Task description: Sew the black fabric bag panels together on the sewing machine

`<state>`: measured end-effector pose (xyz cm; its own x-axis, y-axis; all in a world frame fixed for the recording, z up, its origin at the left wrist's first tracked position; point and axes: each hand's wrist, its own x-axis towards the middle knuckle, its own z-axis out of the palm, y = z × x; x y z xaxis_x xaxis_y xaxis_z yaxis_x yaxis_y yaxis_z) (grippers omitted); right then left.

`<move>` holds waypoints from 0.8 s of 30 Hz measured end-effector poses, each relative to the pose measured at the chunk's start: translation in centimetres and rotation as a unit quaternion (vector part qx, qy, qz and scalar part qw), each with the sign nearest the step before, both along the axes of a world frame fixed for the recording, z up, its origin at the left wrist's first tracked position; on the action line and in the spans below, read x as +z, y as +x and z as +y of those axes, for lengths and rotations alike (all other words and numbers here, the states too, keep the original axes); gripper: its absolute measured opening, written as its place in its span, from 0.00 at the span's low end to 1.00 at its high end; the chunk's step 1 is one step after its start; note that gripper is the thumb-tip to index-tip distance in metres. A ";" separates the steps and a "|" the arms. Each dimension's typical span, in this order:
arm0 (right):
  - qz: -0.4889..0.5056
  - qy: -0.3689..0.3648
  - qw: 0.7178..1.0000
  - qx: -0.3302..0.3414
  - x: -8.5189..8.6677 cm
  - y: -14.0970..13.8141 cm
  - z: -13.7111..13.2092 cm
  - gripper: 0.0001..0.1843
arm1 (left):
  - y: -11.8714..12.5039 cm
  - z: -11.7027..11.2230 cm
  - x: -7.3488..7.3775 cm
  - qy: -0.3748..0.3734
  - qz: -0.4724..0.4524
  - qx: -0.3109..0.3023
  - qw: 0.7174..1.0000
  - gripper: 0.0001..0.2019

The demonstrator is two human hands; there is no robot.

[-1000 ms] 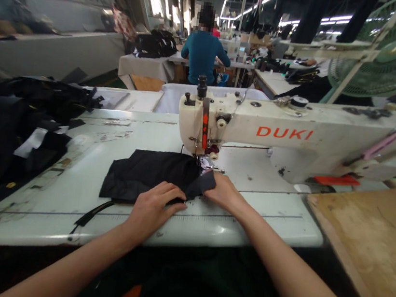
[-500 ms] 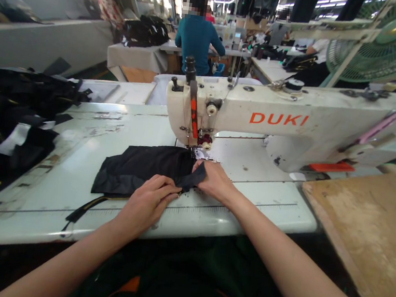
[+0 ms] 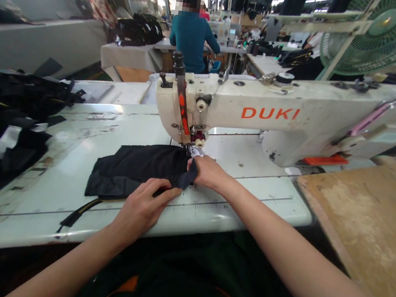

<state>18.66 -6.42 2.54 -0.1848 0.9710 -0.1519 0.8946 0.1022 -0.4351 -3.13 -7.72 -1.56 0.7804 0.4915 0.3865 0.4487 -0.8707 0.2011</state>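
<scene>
A black fabric piece lies flat on the pale sewing table, its right end under the needle area of a white sewing machine. My right hand is closed around a raised corner of the fabric, just right of the needle; its fingertips are partly hidden. Resting on the fabric's near edge, my left hand has its fingers stretched out and the thumb apart from the index finger. A black zipper with gold-coloured teeth sticks out from under the fabric toward the table's front left.
Heaped black garments with white tags cover the table's left end. A wooden board adjoins on the right. Behind the machine stands a green fan, and a person in a teal top sits at another table.
The view has shifted slightly, moving the machine and table a little leftward. My left thumb and index finger have parted at the fabric edge. My right hand keeps the corner raised.
</scene>
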 end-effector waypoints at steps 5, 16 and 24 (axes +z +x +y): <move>-0.006 -0.057 0.998 0.014 -0.1 0.4 1.2 0.11 | 0.3 0.0 0.1 0.055 0.075 0.015 0.996 0.18; 0.160 -0.122 0.978 -0.049 1.5 1.6 1.9 0.28 | 1.2 -0.6 0.5 0.015 0.020 0.122 0.992 0.07; 0.410 -0.169 0.896 -0.024 2.6 1.5 -0.3 0.17 | 1.6 -0.7 0.3 0.031 0.034 0.132 0.990 0.07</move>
<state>20.14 -6.68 5.17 -0.3271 0.9053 -0.2710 0.2604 -0.1893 -0.9468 -1.55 -8.46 -1.25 0.6528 0.6596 0.3726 0.6736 -0.7304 0.1130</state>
